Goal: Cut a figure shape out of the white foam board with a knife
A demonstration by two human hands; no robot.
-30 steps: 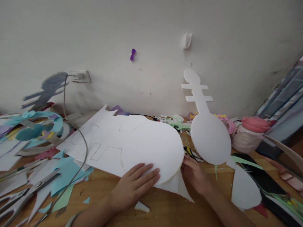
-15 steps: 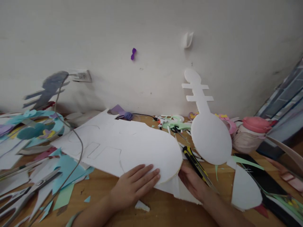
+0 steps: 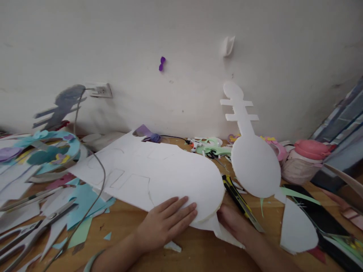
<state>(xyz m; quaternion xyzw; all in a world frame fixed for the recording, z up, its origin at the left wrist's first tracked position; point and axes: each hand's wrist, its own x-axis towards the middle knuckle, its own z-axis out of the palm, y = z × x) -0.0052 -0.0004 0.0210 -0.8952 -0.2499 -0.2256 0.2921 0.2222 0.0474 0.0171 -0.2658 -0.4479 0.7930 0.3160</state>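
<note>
A large white board (image 3: 181,170) with pencil outlines lies across the middle, its right end cut in a rounded curve. My left hand (image 3: 167,221) rests flat on its lower part, fingers spread and pointing right. At the rounded edge, my right hand (image 3: 231,223) reaches beside and partly under the board, holding the curled offcut strip (image 3: 227,235) near its rim; its fingertips are hidden. A yellow and black utility knife (image 3: 238,198) lies just right of the board. Behind it, a white lute-shaped cutout (image 3: 255,166) leans against the wall.
Scissors (image 3: 45,223), blue paper scraps (image 3: 85,200) and a grey cable (image 3: 102,173) are at left. A glue gun (image 3: 197,145) sits near the wall. To the right are a phone (image 3: 320,215), a white offcut (image 3: 297,228) and a pink-lidded container (image 3: 312,149).
The whole view has shifted slightly, so things appear a little farther right. The strip beneath the curved edge has bent away slightly near my right hand; my left hand stays flat on the board.
</note>
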